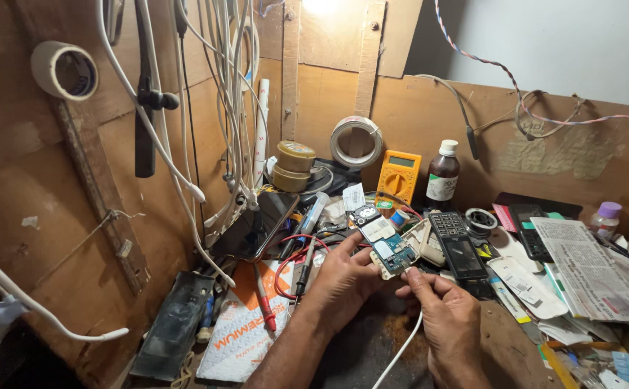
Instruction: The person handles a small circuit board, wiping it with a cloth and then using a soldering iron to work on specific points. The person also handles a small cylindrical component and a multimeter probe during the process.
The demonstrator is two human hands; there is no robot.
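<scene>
1. Blue and white circuit board (383,241) of a small phone, bare of its casing, sits in the head view held up over the cluttered worktop (505,342), just left of a dark keypad phone (458,248) that lies flat.
2. Left hand (343,277) grips the board from below and the side, thumb laid along its near edge, fingers curled under it; the board is tilted with its lower end toward the person.
3. Right hand (448,317) has thumb and forefinger pressed together on the end of a white cable (401,349), the tip right at the board's lower corner. Whether the plug is already seated in the board cannot be told; the fingertips cover the joint.
4. Judged from this, the opening-up is done, since the board is stripped, and the cable is at or just reaching its socket. Any testing looks undone: the yellow multimeter (399,175) stands apart at the back, and its red probe (264,302) and black probe (306,266) lie untouched to the left on a white and orange packet (238,331).
5. Nearby stand a brown bottle (442,175), a coil of white wire (356,142) on the wooden wall, and a folded newspaper (592,266) at the right.
</scene>
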